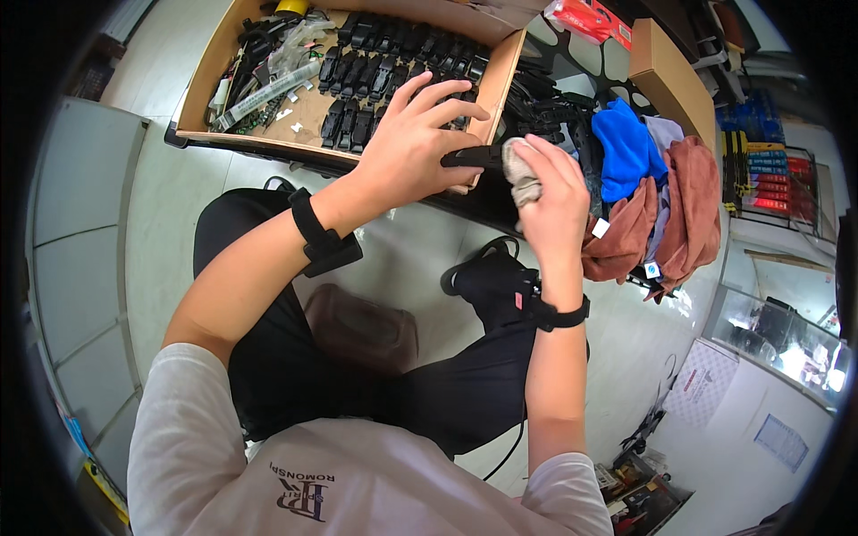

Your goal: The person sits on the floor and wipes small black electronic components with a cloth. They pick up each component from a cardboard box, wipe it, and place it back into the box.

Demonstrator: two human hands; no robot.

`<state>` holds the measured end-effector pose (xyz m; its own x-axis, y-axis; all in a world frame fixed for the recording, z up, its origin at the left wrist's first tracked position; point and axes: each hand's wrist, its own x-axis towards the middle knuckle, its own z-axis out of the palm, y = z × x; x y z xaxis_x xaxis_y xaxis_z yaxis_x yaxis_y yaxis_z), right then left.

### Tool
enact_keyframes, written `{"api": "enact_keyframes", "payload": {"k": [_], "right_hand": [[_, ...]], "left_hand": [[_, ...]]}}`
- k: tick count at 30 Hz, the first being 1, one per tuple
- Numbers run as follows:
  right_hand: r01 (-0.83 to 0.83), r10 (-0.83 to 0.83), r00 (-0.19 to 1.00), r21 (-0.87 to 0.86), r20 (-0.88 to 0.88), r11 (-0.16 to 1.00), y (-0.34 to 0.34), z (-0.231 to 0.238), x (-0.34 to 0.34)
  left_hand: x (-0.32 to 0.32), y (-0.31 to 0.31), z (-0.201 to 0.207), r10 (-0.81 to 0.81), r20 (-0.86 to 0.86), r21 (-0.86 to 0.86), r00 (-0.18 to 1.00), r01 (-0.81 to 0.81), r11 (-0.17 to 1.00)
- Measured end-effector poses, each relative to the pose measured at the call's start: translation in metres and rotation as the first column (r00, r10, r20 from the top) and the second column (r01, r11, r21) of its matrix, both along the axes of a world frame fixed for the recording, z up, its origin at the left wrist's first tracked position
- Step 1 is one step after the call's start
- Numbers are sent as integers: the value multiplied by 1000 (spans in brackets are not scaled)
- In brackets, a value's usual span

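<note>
My left hand hangs over the near right corner of a shallow cardboard tray. Its thumb and index finger pinch a small black part, while the other fingers are spread. The part's exact kind is hard to make out. My right hand is closed round a crumpled beige-grey cloth, held close to the right end of the black part. Whether the cloth touches the part, I cannot tell. Inside the tray, black plastic pieces stand in several rows.
Tools, a clear plastic bag and small scraps fill the tray's left side. To the right lie loose black parts, a blue cloth and brown cloths. A cardboard box stands behind them. A brown stool is between my legs.
</note>
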<state>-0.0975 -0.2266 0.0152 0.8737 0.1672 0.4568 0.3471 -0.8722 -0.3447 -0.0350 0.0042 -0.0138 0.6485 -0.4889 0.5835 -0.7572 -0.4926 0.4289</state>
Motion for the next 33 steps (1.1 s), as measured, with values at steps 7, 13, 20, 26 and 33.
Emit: {"api": "enact_keyframes", "payload": {"k": [7,13,20,26,33], "right_hand": [[-226,237,958,-85,158,970,37,1,-10],[10,-10,998,-5,68,1000,10,-8,-2],[-174,183,969,-73,163,982,43,3,-13],[60,-52,995,-99,82,993,6,-11,1],[22,-22,999,12,43,1000,11,-8,-12]], "left_hand": [[2,2,-5,32,46,96,998,-36,995],[0,0,-2,-2,-27,-30,1000,1,1000],[3,3,-8,47,28,30,999,-48,998],[1,3,-3,6,-3,-22,1000,-6,1000],[1,4,-3,30,-18,-16,999,-30,999]]}}
